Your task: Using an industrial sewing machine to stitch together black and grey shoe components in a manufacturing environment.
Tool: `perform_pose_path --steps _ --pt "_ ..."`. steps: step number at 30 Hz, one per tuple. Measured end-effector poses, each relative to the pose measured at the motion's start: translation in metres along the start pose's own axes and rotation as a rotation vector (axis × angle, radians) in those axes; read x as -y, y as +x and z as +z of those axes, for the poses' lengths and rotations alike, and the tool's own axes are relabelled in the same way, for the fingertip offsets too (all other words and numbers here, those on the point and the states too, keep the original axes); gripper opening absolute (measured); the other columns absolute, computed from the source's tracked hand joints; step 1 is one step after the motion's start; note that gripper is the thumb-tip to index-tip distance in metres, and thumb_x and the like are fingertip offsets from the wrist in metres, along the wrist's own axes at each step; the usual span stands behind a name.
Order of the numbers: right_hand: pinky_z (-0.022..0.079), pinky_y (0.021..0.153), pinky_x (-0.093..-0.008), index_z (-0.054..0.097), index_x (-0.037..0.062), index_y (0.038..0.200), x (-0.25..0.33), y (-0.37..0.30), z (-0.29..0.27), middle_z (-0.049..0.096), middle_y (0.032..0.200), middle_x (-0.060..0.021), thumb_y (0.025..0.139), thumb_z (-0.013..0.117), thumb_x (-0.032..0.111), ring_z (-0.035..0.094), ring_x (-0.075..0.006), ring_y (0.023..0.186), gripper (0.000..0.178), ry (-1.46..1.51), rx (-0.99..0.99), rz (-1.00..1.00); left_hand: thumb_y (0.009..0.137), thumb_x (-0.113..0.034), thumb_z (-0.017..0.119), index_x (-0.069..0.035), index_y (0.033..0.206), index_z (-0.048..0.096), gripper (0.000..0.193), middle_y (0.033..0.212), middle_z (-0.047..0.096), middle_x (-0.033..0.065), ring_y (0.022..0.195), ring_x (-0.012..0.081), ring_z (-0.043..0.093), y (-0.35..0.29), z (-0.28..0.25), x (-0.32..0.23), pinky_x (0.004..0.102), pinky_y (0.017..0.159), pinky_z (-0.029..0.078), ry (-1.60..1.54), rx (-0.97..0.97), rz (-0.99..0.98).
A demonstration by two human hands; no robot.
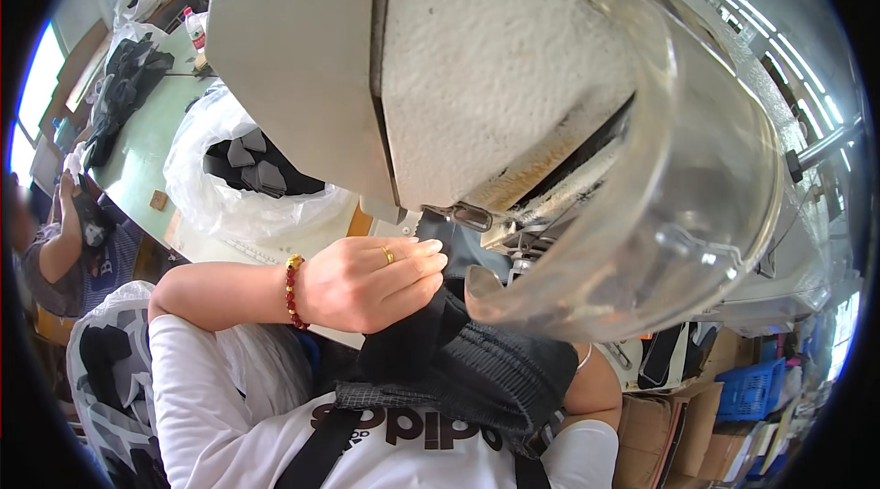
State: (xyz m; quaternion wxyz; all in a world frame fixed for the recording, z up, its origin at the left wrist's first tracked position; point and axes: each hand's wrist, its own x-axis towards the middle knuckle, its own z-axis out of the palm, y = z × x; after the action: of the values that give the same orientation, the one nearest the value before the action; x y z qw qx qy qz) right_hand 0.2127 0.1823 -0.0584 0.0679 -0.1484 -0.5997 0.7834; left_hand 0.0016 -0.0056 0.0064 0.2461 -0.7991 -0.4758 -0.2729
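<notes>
Under the head of a large white sewing machine [495, 76], my left hand [371, 283] has its fingers pressed together on a black fabric piece [431, 329]. Folds of the fabric, with a gathered, ribbed band [495, 365], hang over my lap. Part of the cloth reaches to the metal presser area [518, 260], just right of my fingertips. A clear curved plastic guard [642, 241] stands in front of the needle area. My right forearm [591, 388] shows at the lower right; the cloth and guard hide my right hand.
Left of the machine, a white plastic bag [197, 177] of dark cut pieces sits on the pale green table [151, 173]. Another bag [92, 306] of pieces is at my left side. Cardboard boxes [646, 439] and a blue crate [750, 390] stand right. Another person [69, 246] works far left.
</notes>
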Motion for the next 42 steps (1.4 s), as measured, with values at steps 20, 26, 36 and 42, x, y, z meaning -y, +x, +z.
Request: perform_pose_path --steps 20,26,36,42 --pt "0.051 0.1 -0.0372 0.064 -0.0025 0.128 0.048 0.011 -0.033 0.072 0.117 -0.0119 0.091 0.069 0.009 0.068 -0.0229 0.111 0.039 -0.152 -0.072 -0.005 0.082 -0.008 0.071 -0.002 0.1 0.072 0.019 0.112 0.074 0.0114 0.064 0.0105 0.066 -0.004 0.011 0.013 0.0259 0.047 0.046 0.031 -0.037 -0.091" --pt "0.051 0.099 -0.037 0.065 -0.0028 0.126 0.052 0.007 -0.031 0.072 0.115 -0.0119 0.091 0.068 0.009 0.068 -0.023 0.11 0.037 -0.165 -0.086 -0.017 0.082 -0.007 0.07 -0.002 0.102 0.072 0.021 0.114 0.074 0.0104 0.072 0.0132 0.071 -0.009 0.016 0.015 0.0254 0.047 0.044 0.024 -0.051 -0.103" --pt "0.051 0.097 -0.0365 0.066 -0.0033 0.124 0.057 0.005 -0.033 0.073 0.113 -0.0119 0.092 0.067 0.009 0.069 -0.023 0.108 0.034 -0.18 -0.105 -0.033 0.085 -0.012 0.073 0.006 0.107 0.074 0.028 0.11 0.077 0.0212 0.106 0.0343 0.077 -0.018 0.01 0.028 0.0388 0.089 0.061 -0.617 -0.163 -0.388" --pt "0.052 0.096 -0.0363 0.066 -0.0036 0.123 0.058 0.004 -0.035 0.073 0.111 -0.0119 0.093 0.066 0.009 0.069 -0.023 0.106 0.032 -0.192 -0.111 -0.037 0.087 -0.011 0.07 0.002 0.105 0.074 0.023 0.113 0.076 0.0174 0.11 0.0335 0.076 -0.019 0.01 0.02 0.0364 0.074 0.061 -0.363 -0.054 -0.251"
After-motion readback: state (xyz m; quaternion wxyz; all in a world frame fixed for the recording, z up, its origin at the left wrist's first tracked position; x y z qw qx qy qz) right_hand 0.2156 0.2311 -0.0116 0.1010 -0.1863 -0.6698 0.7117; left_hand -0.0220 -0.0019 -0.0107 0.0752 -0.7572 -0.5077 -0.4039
